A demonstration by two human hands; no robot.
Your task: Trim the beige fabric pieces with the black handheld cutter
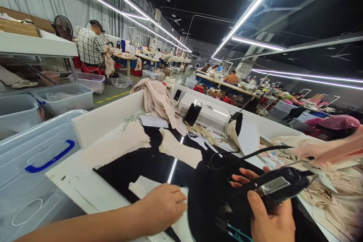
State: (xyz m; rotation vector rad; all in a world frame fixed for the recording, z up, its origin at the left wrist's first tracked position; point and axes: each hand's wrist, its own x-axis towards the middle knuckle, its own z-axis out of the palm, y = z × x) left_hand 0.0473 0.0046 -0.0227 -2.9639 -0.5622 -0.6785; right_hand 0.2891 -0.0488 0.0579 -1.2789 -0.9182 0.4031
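Observation:
My left hand point(163, 208) is closed, its curled fingers pressed on a pale cut fabric piece point(143, 186) on the black board point(124, 181). In my right hand point(269, 219) is a black corded hand tool point(280, 185) with a silver plate on its side, raised over the right part of the board. A pointed metallic part shows at its far end. The black cord point(263, 152) runs from near the tool toward the back right. Beyond my left hand lie another cream fabric piece point(181, 149) and a wider stack of cream fabric point(121, 143).
A white machine point(205, 111) and a draped beige fabric pile point(154, 98) stand at the table's back. Cream scraps point(334, 189) heap at the right. Clear plastic bins point(36, 151) stand left. A seated person in a checked shirt point(90, 47) works farther off.

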